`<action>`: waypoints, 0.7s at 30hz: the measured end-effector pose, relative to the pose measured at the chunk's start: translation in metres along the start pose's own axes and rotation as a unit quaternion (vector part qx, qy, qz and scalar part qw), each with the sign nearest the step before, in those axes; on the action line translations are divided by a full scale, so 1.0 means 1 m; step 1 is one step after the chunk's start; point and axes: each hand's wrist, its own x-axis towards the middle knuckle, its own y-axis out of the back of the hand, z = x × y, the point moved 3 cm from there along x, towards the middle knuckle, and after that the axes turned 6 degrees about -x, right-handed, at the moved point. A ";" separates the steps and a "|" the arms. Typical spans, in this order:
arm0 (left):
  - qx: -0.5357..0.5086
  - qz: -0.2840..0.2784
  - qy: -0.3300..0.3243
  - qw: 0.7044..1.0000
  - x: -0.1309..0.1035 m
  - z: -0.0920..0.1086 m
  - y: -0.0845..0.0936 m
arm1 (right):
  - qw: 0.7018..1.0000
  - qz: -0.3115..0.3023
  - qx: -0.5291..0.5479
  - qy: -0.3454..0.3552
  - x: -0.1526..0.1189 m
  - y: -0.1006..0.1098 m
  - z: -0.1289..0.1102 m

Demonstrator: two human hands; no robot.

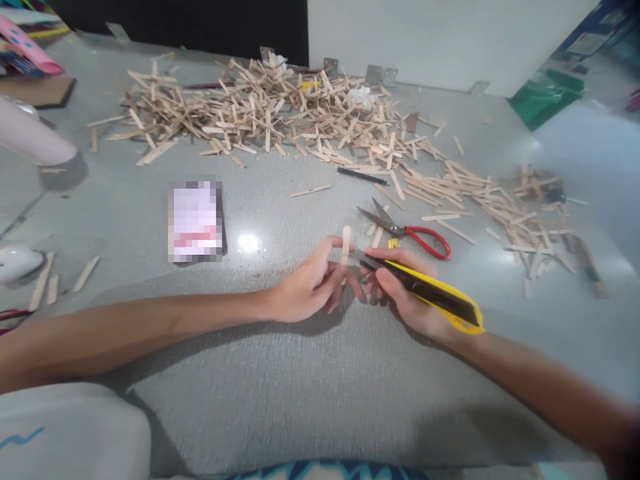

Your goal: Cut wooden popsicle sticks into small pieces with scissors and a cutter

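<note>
My left hand (313,283) pinches a wooden popsicle stick (346,241), held upright with its rounded end pointing away from me. In my right hand (400,287) is a yellow and black utility knife (435,293), its handle lying back along the palm toward the wrist. The knife's blade end points left and meets the stick, or lies very close to it; I cannot tell which. Just beyond my right hand lie scissors (400,230) with red handles, their blades apart. A few stick pieces rest beside the scissors.
A long heap of popsicle sticks (260,113) spreads over the back of the grey table (280,400) and down the right side. A black pen (363,176) lies before it. A blurred-out rectangular item (195,221) is left of centre. A white mouse (19,264) sits far left.
</note>
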 end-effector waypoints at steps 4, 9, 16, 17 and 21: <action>0.062 0.005 -0.020 0.998 0.000 0.000 -0.002 | 0.995 0.015 -0.087 0.043 -0.001 -0.001 -0.005; 0.118 0.029 -0.031 0.992 -0.003 -0.001 -0.003 | 0.965 0.033 -0.200 0.166 -0.009 -0.006 -0.010; 0.154 0.035 -0.031 0.987 -0.005 -0.004 -0.004 | 0.939 0.047 -0.222 0.260 -0.017 -0.011 -0.007; 0.156 0.035 -0.031 0.987 -0.005 -0.004 -0.004 | 0.936 0.049 -0.225 0.268 -0.017 -0.011 -0.008; 0.164 0.042 -0.034 0.985 -0.004 -0.005 -0.005 | 0.930 0.053 -0.245 0.270 -0.016 -0.012 -0.012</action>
